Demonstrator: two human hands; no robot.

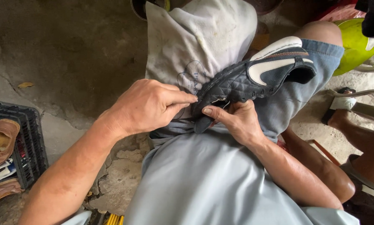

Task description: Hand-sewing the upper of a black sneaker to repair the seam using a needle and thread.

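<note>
We have a dark quilted sports shoe with a white sole lying across our lap, resting on a stained white cloth that covers the left thigh, heel toward our right knee. Our right hand grasps it from below near the toe, thumb pressed along the edge where upper meets sole. Our left hand is clenched, forefinger and thumb pinched right at the toe tip; it may be gripping a needle or thread, but that spot is too small to tell. A pale gap shows at the seam, so we judge the step in hand is working the toe seam. The next move calls for a firm hold underneath and a precise pinch. A black crate with a brown shoe sits on the concrete floor to our left.
</note>
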